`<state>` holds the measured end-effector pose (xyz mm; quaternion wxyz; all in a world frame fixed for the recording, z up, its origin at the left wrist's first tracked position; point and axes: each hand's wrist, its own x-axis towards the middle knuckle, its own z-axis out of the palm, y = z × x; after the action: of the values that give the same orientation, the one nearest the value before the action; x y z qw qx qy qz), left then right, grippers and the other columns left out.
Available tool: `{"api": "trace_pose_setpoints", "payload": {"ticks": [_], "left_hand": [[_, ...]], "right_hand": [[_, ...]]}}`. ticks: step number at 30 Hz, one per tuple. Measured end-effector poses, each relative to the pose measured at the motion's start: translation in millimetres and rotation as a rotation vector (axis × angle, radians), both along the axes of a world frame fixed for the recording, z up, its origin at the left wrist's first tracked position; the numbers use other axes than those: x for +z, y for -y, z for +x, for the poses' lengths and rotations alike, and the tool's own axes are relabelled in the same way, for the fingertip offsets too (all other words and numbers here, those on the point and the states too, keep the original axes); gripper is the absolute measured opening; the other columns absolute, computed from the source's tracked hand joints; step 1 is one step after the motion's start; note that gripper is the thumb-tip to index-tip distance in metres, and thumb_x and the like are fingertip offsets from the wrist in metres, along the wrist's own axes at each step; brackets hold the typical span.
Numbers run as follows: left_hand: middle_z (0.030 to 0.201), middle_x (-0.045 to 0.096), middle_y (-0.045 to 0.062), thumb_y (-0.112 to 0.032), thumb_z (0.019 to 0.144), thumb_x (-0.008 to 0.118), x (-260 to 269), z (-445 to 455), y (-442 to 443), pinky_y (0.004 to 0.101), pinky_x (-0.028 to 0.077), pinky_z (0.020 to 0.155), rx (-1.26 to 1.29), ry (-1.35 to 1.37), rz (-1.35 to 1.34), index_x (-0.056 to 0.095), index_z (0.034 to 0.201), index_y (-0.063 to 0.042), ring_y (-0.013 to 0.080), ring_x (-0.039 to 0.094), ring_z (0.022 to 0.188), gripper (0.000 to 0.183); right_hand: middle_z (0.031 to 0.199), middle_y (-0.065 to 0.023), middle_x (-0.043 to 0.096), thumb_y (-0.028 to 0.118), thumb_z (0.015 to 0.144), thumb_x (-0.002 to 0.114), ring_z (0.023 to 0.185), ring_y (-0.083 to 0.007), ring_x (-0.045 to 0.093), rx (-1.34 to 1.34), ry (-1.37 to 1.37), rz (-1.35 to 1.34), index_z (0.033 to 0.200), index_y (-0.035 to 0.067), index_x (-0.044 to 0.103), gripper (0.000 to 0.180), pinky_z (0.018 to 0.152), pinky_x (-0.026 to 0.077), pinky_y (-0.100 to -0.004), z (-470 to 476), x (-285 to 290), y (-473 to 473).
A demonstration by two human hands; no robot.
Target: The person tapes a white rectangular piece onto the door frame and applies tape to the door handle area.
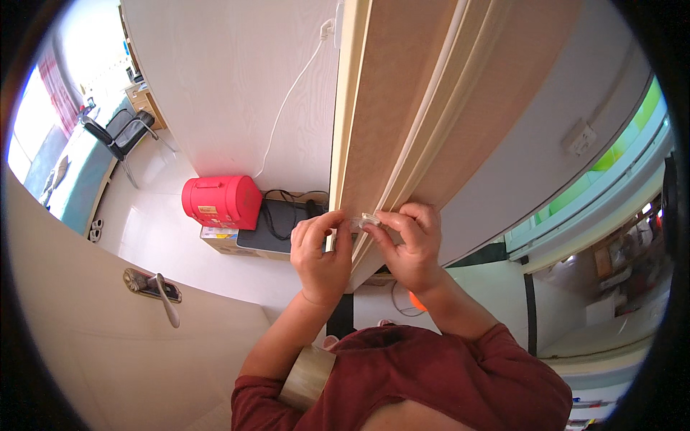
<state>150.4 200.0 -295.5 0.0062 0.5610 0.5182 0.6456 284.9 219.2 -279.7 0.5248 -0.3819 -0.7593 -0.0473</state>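
In front of the edge of a wood-framed wall, both my hands are raised and close together. My left hand (321, 261) pinches a bit of clear film (356, 222), which looks like packing tape, between thumb and fingers. A small white piece (370, 218) sits between the thumb and forefinger of my right hand (414, 242); the film reaches up to it. Its exact shape is partly hidden by the fingertips. Just behind the hands runs the cream door frame (350, 108). A wide roll of clear packing tape (308, 377) is tucked between my left upper arm and my body.
A red case (221, 202) rests on a cardboard box (226, 247), beside a dark flat item (272, 221) with black cable. A white cord (285, 108) hangs from a plug. At left stand a door with a metal handle (164, 301) and a black chair (121, 132).
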Motion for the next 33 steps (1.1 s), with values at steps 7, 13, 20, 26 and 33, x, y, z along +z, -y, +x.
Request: {"api": "trace_pose_setpoints", "payload": {"ticks": [7,13,20,26,33], "left_hand": [[0.077,0.058,0.006,0.002,0.068,0.068,2.6,-4.9,1.9,0.0294,0.044,0.062,-0.032,0.063,-0.017,0.059,0.087,-0.004,0.0187,0.054,0.068,0.022],[0.075,0.055,0.006,0.002,0.07,0.069,2.2,-6.2,-1.3,0.0258,0.043,0.063,-0.022,0.05,-0.069,0.058,0.089,-0.003,0.0149,0.053,0.068,0.022],[0.075,0.055,0.005,0.001,0.071,0.068,1.9,-9.2,-5.7,0.0259,0.043,0.063,-0.034,0.056,-0.076,0.058,0.088,-0.004,0.0151,0.053,0.068,0.02],[0.073,0.055,0.005,0.0,0.07,0.068,3.4,-8.8,-6.6,0.0275,0.043,0.063,-0.044,0.07,-0.072,0.058,0.088,-0.004,0.0168,0.052,0.067,0.021],[0.074,0.056,0.005,-0.002,0.069,0.07,3.8,-9.5,-6.1,0.0292,0.042,0.064,-0.039,0.078,-0.064,0.058,0.087,-0.005,0.0188,0.052,0.067,0.022]], "right_hand": [[0.104,-0.0034,0.048,0.016,0.062,0.079,0.096,-0.0257,0.045,-0.118,0.055,0.223,0.09,0.016,0.064,0.032,0.082,0.038,-0.0365,-10.9,-6.8,-4.6],[0.114,-0.0036,0.045,0.02,0.067,0.076,0.105,-0.0294,0.041,-0.178,0.084,0.281,0.09,0.015,0.064,0.026,0.087,0.037,-0.0393,-16.7,-8.9,-8.8],[0.125,-0.0075,0.035,0.018,0.068,0.077,0.113,-0.0339,0.034,-0.184,0.17,0.308,0.091,0.011,0.061,0.029,0.09,0.037,-0.0423,-16.1,-11.3,-13.2],[0.125,-0.0076,0.035,0.017,0.067,0.078,0.113,-0.0344,0.034,-0.173,0.151,0.308,0.094,0.01,0.06,0.033,0.091,0.036,-0.0426,-17.0,-14.8,-14.6],[0.125,-0.0079,0.036,0.013,0.067,0.076,0.113,-0.0345,0.034,-0.133,0.13,0.352,0.093,0.014,0.061,0.03,0.091,0.036,-0.0423,-17.8,-15.2,-15.9]]}}
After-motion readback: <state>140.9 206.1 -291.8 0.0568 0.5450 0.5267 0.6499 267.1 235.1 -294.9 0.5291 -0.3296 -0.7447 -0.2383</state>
